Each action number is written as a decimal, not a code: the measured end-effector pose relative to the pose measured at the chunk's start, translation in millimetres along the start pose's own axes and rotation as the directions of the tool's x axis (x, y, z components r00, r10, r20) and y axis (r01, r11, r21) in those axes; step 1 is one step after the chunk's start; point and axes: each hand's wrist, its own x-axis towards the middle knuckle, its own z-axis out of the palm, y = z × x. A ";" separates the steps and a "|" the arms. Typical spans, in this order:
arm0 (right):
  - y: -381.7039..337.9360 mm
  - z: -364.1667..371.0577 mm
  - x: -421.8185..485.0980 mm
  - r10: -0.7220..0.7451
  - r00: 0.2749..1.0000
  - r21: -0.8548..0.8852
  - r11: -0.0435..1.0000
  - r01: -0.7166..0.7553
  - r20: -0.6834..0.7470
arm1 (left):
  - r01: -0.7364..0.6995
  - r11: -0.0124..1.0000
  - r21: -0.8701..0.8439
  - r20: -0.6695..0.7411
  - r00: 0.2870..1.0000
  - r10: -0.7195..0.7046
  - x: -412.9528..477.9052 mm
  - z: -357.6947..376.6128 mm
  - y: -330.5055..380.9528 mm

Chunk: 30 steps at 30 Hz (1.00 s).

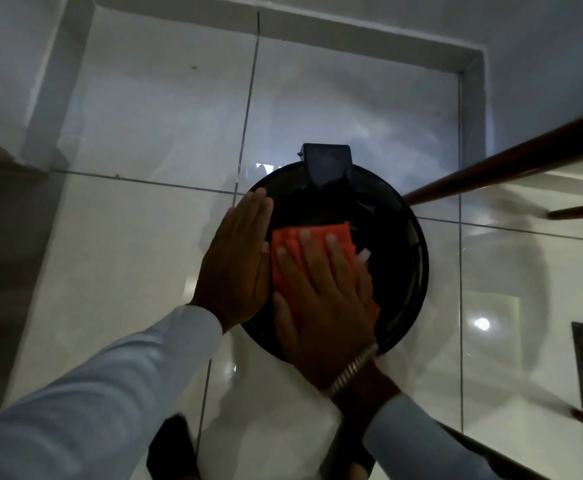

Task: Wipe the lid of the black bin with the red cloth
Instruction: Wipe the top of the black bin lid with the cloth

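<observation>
A round black bin stands on the tiled floor below me, and I look straight down on its glossy lid [397, 258]. A folded red cloth [291, 242] lies flat on the lid's left half. My right hand [321, 296] presses on the cloth with the palm down and the fingers spread, covering most of it. My left hand [234, 265] rests flat against the lid's left rim with its fingers straight and together, holding nothing. A black hinge block [328, 164] juts out at the lid's far edge.
White glossy floor tiles [144, 237] surround the bin, with a raised skirting [352, 39] at the far wall. Dark wooden chair legs and rungs [504, 161] cross the right side, close to the bin. A dark shoe [172, 448] shows at the bottom.
</observation>
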 end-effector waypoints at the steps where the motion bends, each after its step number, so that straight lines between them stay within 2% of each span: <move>1: 11.0 -2.7 -8.9 -0.016 1.000 -0.027 1.000 0.015 -0.013 | -0.009 1.000 0.002 -0.002 1.000 0.009 -0.1 -0.3 -0.1; 2: 22.6 -3.5 -9.7 0.009 0.999 -0.034 0.999 -0.010 -0.040 | -0.019 1.000 0.004 -0.008 1.000 0.019 -0.2 -0.3 -0.3; 4: 28.9 -3.1 7.2 0.171 0.980 0.018 0.985 -0.170 -0.100 | -0.023 1.000 -0.002 -0.020 1.000 0.023 0.6 0.9 -0.5; 6: 10.9 2.7 24.4 0.346 0.933 0.051 0.938 -0.342 -0.101 | -0.022 1.000 -0.002 -0.018 1.000 0.022 1.9 2.5 -0.7; 7: -1.3 6.1 26.4 0.363 0.925 0.041 0.932 -0.361 -0.111 | -0.021 1.000 0.005 -0.015 1.000 0.021 2.4 2.6 -0.4; 8: -10.6 8.1 24.0 0.315 0.941 0.029 0.949 -0.313 -0.126 | -0.020 1.000 0.014 -0.013 1.000 0.020 2.6 2.4 -0.3; 10: -13.4 12.7 5.5 0.095 0.987 0.007 0.995 -0.095 -0.126 | -0.025 0.999 0.024 -0.002 1.000 0.025 2.2 1.0 -1.1; 12: 7.2 11.3 -17.7 -0.088 0.991 -0.023 0.996 0.086 -0.102 | -0.045 0.998 0.050 0.010 0.999 0.045 1.5 -0.9 -2.5; 14: 41.9 7.6 -27.6 -0.092 0.989 -0.044 0.995 0.087 -0.117 | -0.068 0.993 0.094 0.023 0.998 0.066 1.5 -2.7 -2.8; 17: 71.0 0.4 -11.2 0.178 0.971 0.153 0.976 -0.155 -0.158 | -0.087 0.988 0.130 0.061 0.995 0.079 2.8 -7.5 0.0; 20: 62.3 -2.6 12.7 0.446 0.883 0.343 0.860 -0.377 -0.147 | -0.084 0.992 0.090 0.069 0.995 0.078 3.4 -14.5 5.7; 22: 54.5 -6.7 15.1 0.487 0.863 0.359 0.836 -0.415 -0.136 | -0.028 0.999 0.018 0.041 0.999 0.027 8.0 -15.3 16.6; 24: 54.9 -10.0 12.0 0.457 0.881 0.341 0.854 -0.394 -0.127 | 0.085 0.995 -0.044 -0.007 0.996 -0.085 16.6 -9.4 29.3; 26: 56.8 -11.6 10.2 0.428 0.895 0.330 0.868 -0.370 -0.122 | 0.183 0.982 -0.047 -0.029 0.982 -0.185 22.1 0.1 36.4; 27: 58.6 -10.7 10.0 0.456 0.881 0.347 0.852 -0.391 -0.128 | 0.189 0.981 -0.035 -0.024 0.981 -0.190 24.2 5.1 37.6; 29: 55.1 -7.1 6.9 0.614 0.772 0.443 0.744 -0.500 -0.161 | 0.182 0.983 -0.013 -0.017 0.983 -0.182 22.2 11.5 34.7; 30: 44.6 -5.7 4.0 0.720 0.674 0.497 0.651 -0.574 -0.164 | 0.183 0.983 -0.005 -0.003 0.983 -0.183 20.7 11.4 32.5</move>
